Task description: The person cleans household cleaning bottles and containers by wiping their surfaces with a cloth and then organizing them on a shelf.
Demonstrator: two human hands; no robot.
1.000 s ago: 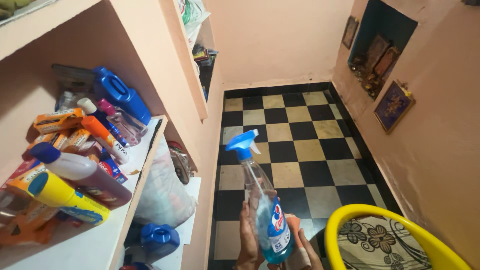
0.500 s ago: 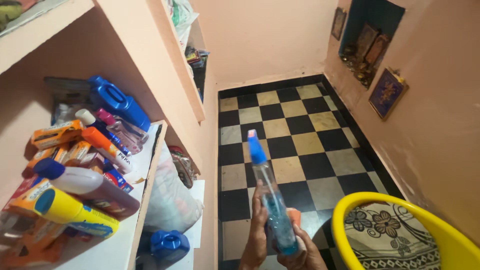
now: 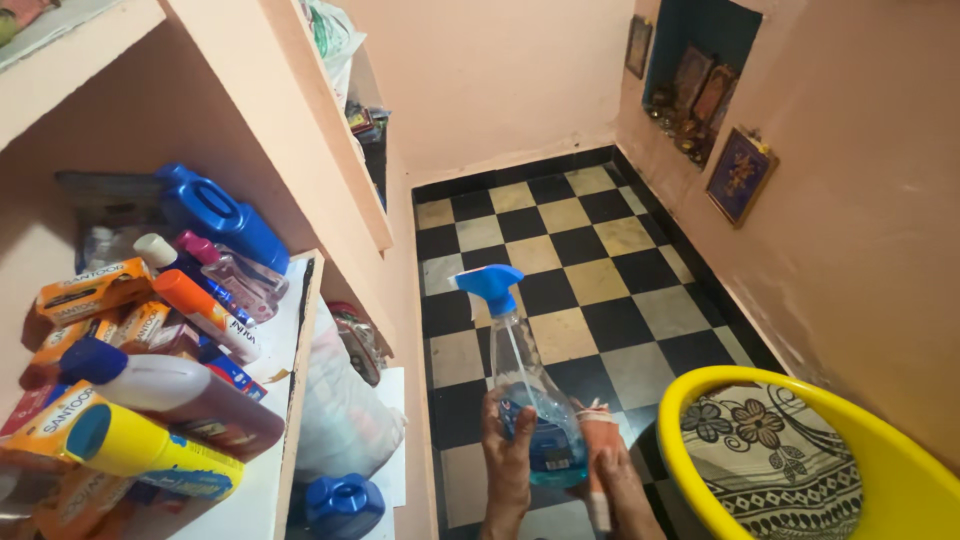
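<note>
Room: a narrow pink-walled passage with a black-and-cream checked floor (image 3: 600,260), small framed pictures (image 3: 741,175) on the right wall and a niche above them.
Shelf: on the left, a pink shelf (image 3: 290,400) crowded with cleaning bottles lying on their sides, among them a yellow bottle with a blue cap (image 3: 140,450) and a large blue jug (image 3: 215,215).
Tub: a yellow tub (image 3: 700,480) with patterned cloth inside sits low on the right.
Spray bottle: a clear spray bottle (image 3: 535,400) with a blue trigger head stands upright in mid-air over the floor, between shelf and tub, about a third full of blue liquid.
Progress: the bottle is off the shelf and in hand; I see no spraying or wiping under way.
Left hand: the left hand (image 3: 505,450) wraps the bottle's lower body, fingers curled close around it.
Right hand: the right hand (image 3: 605,465) cups the other side, fingers pressed to the bottle; one finger seems wrapped in a bandage.
Trigger: neither hand is on it.
</note>
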